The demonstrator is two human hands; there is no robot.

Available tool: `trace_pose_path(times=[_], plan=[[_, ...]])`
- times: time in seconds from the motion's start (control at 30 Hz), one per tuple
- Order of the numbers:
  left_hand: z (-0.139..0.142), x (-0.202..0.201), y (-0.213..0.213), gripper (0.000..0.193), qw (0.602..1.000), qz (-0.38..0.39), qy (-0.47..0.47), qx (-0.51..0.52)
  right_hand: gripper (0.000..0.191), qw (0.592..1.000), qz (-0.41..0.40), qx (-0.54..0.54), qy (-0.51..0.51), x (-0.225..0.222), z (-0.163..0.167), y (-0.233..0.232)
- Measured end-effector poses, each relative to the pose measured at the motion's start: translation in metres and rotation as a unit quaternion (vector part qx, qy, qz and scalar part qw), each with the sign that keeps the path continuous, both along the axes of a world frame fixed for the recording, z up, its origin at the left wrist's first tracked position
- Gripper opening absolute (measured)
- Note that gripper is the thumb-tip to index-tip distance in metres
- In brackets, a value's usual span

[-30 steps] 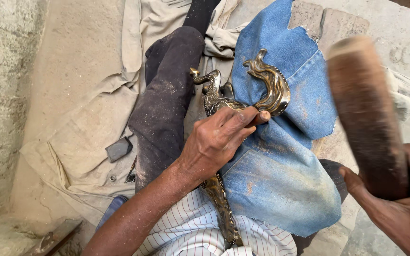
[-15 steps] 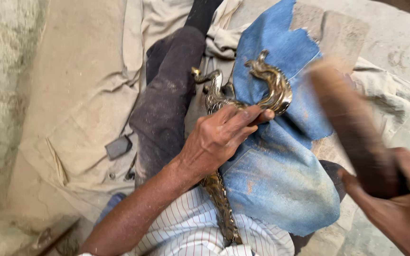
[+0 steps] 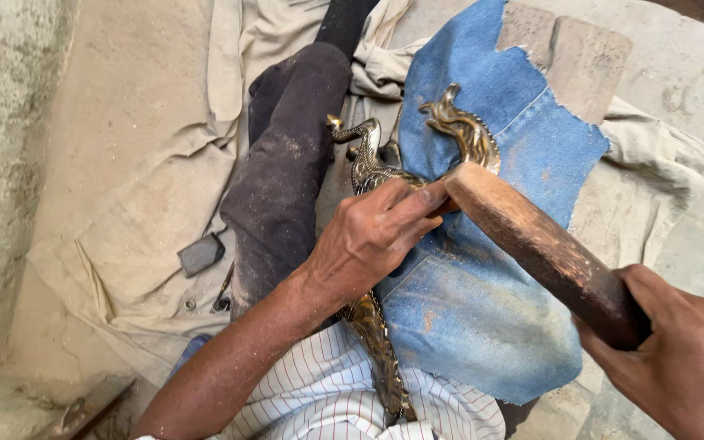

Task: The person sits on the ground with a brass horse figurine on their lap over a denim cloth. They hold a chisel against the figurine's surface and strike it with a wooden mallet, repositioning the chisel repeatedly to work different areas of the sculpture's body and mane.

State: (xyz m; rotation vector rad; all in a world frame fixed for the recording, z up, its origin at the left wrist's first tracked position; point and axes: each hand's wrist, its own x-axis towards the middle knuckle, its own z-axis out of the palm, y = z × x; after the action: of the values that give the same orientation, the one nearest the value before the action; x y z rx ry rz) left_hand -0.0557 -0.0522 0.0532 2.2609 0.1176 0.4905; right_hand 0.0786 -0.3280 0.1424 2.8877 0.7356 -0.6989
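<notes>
The left hand is pressed down on the brass peacock casting, fingers wrapped over its body, pinning it flat against the blue denim patch spread across the lap. The right hand is closed tight round the wooden mallet handle, and the far end of that wood sits right at the casting, just beside the left fingertips. This reads as a striking or knocking step, the piece being braced while the wood comes down on it. The next blow, by my judgement, needs to land clear of those fingertips, which lie very close to the contact point. The casting's long tail runs back from the denim toward the striped shirt. Left of the denim lies a dark trouser leg, then beige cloth with a small dark block on it. Right of the denim there is open stone ground, giving the swing room.
</notes>
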Motion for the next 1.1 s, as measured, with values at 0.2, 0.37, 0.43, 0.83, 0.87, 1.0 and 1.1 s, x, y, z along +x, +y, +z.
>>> trace_pose_path(times=[0.2, 0.37, 0.43, 0.83, 0.87, 1.0, 1.1], plan=[[-0.008, 0.004, 0.001, 0.055, 1.000, -0.015, 0.003, 0.012, 0.039, 1.000, 0.009, 0.006, -0.023, -0.001, -0.001, -0.004], [-0.010, 0.006, 0.002, 0.054, 0.999, -0.029, -0.019, 0.029, 0.039, 0.998, 0.004, 0.045, -0.031, -0.003, -0.003, -0.007], [-0.010, 0.005, 0.004, 0.054, 0.999, -0.037, -0.012, 0.017, 0.038, 0.999, 0.011, -0.035, -0.031, -0.004, -0.003, -0.007], [-0.006, 0.010, 0.009, 0.058, 0.997, -0.069, -0.003, 0.020, 0.031, 0.987, 0.047, -0.148, -0.036, -0.010, 0.008, 0.007], [-0.005, 0.010, 0.011, 0.057, 0.997, -0.074, 0.000, 0.022, 0.033, 0.997, 0.020, -0.062, -0.038, -0.011, 0.007, 0.008], [0.000, 0.011, 0.012, 0.054, 0.997, -0.076, 0.004, 0.024, 0.037, 0.998, 0.005, -0.049, -0.040, -0.012, 0.006, 0.011], [0.003, 0.015, 0.014, 0.056, 0.996, -0.090, 0.003, 0.016, 0.041, 0.998, -0.032, 0.026, -0.047, -0.015, 0.003, 0.005]])
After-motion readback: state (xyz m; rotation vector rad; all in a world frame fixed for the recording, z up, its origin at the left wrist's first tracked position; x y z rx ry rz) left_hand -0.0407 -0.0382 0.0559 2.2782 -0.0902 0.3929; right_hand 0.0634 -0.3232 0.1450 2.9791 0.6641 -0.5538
